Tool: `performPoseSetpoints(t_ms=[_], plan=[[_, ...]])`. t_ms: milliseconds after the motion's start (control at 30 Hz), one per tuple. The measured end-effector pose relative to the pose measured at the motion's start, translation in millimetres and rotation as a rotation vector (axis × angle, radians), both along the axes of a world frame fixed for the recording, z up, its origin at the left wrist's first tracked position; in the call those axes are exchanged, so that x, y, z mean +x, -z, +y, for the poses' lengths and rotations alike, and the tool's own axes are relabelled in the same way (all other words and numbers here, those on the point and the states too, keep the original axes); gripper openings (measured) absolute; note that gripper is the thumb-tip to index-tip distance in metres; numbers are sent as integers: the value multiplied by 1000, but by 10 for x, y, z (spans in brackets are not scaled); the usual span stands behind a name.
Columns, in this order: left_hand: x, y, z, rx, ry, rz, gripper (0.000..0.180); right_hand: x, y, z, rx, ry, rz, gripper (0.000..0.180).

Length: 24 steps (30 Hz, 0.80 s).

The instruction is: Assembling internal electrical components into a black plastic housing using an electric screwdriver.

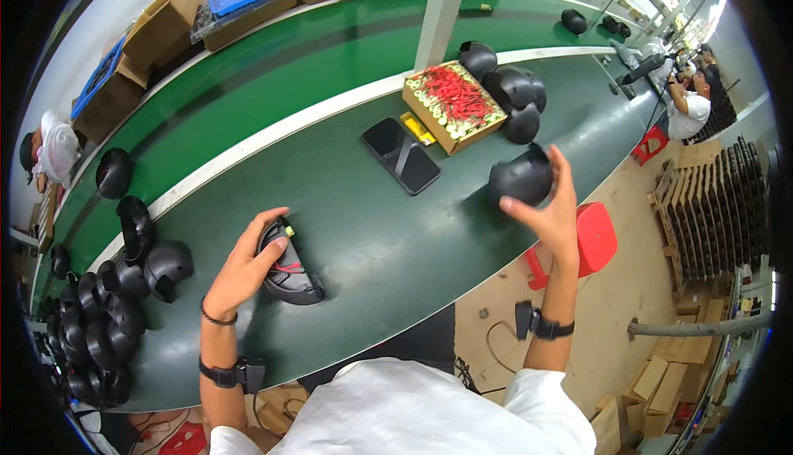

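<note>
My left hand (245, 266) is closed on the rim of a black curved plastic shell (299, 288) on the green bench. The shell's hollow side shows, with a red wire and a small yellow-green piece inside. Off to the right, my right hand (552, 217) grips a rounded black shell (519, 181), thumb at its near side and fingers behind it. Whether that shell touches the bench I cannot tell. Between the hands and farther back lies a dark phone (401, 156). Beside it stands a cardboard box (453, 134) of red wires with pale ends.
More black shells (510, 85) cluster behind the box, and a large pile (92, 323) covers the bench's left end. A green conveyor belt (322, 32) runs along the back, past a metal post (443, 17). A red stool (596, 238) stands at right; people work at the far right.
</note>
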<state>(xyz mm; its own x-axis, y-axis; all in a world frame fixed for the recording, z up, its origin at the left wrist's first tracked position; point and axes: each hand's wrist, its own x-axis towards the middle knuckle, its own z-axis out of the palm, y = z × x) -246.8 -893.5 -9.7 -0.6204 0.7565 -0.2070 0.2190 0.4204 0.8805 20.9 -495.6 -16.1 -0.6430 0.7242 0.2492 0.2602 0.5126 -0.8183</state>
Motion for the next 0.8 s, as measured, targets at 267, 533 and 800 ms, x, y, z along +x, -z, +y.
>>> performPoseSetpoints(t_ms=[267, 533, 800], plan=[[121, 241, 260, 306, 86, -195, 48, -638, 238, -1361, -303, -770, 130, 126], [102, 240, 126, 256, 104, -292, 52, -1085, 196, -1584, -112, -997, -38, 122], [97, 249, 157, 297, 100, -347, 53, -1101, 298, -1663, -183, -1037, -3, 122]])
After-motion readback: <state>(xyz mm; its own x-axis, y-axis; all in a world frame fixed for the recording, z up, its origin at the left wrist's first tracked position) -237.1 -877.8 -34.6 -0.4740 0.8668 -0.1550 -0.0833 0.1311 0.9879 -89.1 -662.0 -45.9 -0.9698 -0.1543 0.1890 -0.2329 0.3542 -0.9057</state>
